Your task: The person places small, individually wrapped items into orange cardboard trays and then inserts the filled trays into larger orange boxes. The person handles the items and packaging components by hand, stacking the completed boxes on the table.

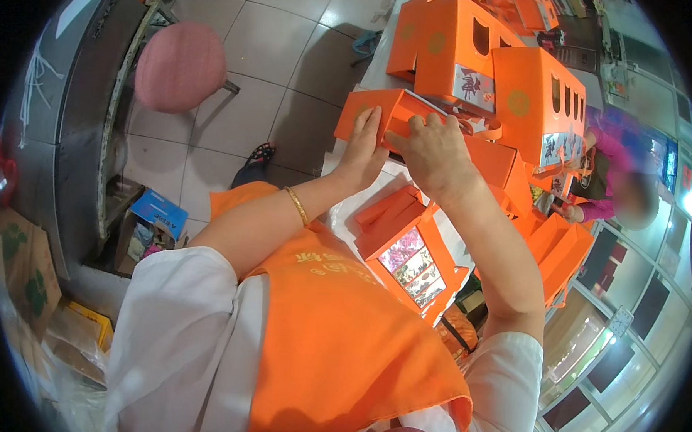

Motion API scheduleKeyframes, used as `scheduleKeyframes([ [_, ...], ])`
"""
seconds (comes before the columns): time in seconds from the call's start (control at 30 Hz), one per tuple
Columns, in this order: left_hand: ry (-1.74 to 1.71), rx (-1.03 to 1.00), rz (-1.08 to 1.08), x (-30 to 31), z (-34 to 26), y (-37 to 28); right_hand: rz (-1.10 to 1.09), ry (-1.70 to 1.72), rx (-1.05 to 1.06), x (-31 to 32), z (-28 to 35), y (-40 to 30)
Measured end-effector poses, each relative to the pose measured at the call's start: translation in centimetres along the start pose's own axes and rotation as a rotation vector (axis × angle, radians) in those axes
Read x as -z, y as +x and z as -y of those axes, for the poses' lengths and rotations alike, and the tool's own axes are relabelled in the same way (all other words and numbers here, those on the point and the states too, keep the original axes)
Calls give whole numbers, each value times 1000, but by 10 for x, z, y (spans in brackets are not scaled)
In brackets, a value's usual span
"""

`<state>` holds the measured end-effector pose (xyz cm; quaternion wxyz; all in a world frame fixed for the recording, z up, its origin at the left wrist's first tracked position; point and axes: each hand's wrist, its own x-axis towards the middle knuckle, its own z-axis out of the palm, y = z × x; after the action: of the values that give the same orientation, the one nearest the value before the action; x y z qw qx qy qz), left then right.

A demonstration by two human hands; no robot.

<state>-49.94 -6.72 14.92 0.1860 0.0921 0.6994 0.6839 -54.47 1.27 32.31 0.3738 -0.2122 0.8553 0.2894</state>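
An orange cardboard box (pixel 351 115) lies on its side on the white-covered table, its front edge towards me. My left hand (pixel 365 150) holds the left end of this box, fingers extended along its panel. At the box's long edge, my right hand (pixel 434 150) has its fingers bent over the card; the fingertips are partly hidden. Close below my hands is a second orange box (pixel 389 223) with printed picture panels. Behind the held box stand upright orange boxes (pixel 440 43) with cut-out windows, and another tall one (pixel 522 102) is to their right.
A person in pink sleeves (pixel 609 152) handles boxes across the table. More orange boxes (pixel 553 248) lie at the right. On the tiled floor (pixel 261 44) to the left stands a pink round stool (pixel 181 67). A blue-flapped carton (pixel 158 213) sits lower left, beside a metal cabinet (pixel 85 89).
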Motion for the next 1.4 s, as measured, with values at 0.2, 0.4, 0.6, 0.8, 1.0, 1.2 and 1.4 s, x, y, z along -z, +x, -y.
scheduleKeyframes([
  [0.2,42,-131,11,5,9,-5,-43,24,98,-6,-7,5],
  [0.4,-13,-95,18,11,13,1,-12,61,77,9,-8,9],
  [0.6,-173,-28,9,4,22,0,-24,52,103,-19,7,36],
  [0.8,0,-106,105,7,31,9,-300,-79,2,-11,22,11],
  [1.0,-46,10,117,19,12,8,-1019,664,-278,-36,-63,-58],
  [1.2,-69,31,263,18,4,7,-729,750,-390,-127,-14,-2],
  [1.4,-48,-164,285,35,-11,19,-838,718,-467,-105,-10,12],
])
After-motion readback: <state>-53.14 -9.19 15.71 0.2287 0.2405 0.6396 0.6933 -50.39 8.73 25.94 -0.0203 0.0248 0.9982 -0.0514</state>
